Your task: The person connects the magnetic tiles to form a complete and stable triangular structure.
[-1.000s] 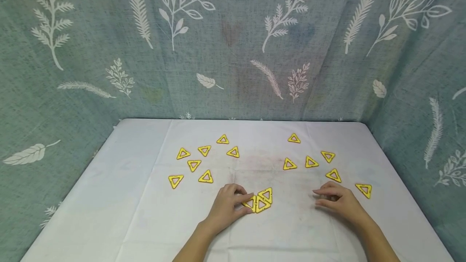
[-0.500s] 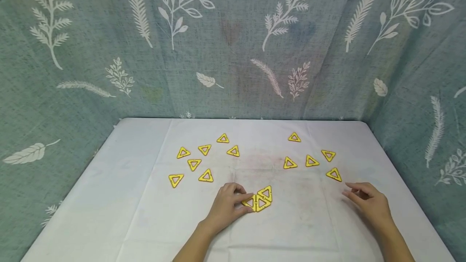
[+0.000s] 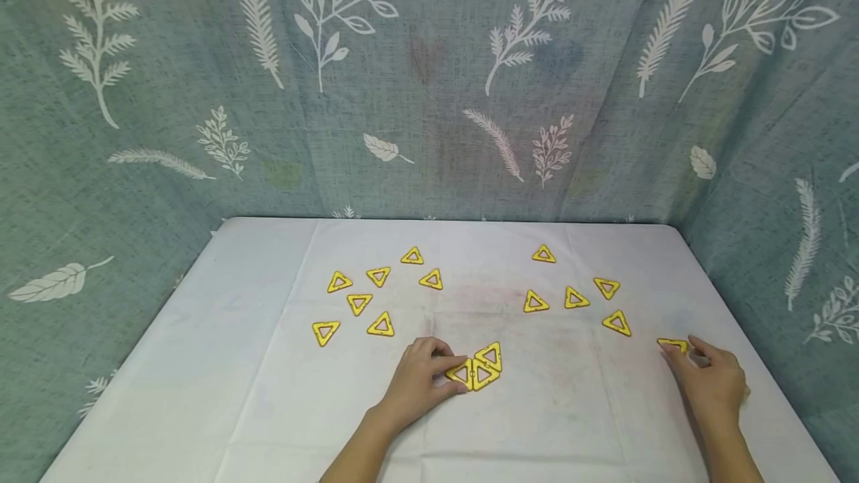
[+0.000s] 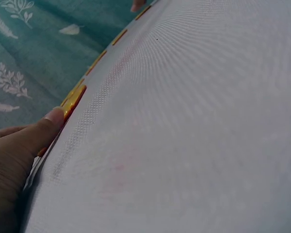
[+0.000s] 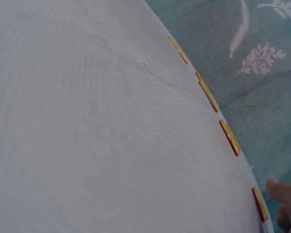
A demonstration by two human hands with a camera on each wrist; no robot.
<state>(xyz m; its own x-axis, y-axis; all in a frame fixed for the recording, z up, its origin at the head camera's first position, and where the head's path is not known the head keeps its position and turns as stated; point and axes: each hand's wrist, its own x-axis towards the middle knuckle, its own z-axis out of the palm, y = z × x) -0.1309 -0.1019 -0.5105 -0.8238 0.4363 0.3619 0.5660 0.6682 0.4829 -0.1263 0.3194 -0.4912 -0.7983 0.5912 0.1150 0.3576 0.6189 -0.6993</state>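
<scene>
In the head view my left hand (image 3: pixel 424 377) pinches a yellow triangular magnetic tile (image 3: pixel 461 374) lying on the white cloth. That tile joins two more triangular tiles (image 3: pixel 485 374) in a small flat cluster. The left wrist view shows the thumb (image 4: pixel 54 115) at the yellow tile's edge (image 4: pixel 73 103). Over on the right, my right hand (image 3: pixel 713 379) has thumb and index finger around a yellow triangular tile (image 3: pixel 673 343), whose lower part the thumb hides. The right wrist view catches only the right hand (image 5: pixel 287 201) at its edge, beside a tile (image 5: pixel 260 205).
Several loose yellow triangles (image 3: pixel 359 304) lie spread at the left back of the cloth-covered table (image 3: pixel 537 423). Several more, such as this triangle (image 3: pixel 576 297), lie at the right back. A green curtain with white leaf prints (image 3: pixel 416 95) surrounds the table's far side and ends.
My right hand has moved right, away from the middle, to the rightmost tile, and its fingers now surround it. My left hand and the joined tiles stay in place.
</scene>
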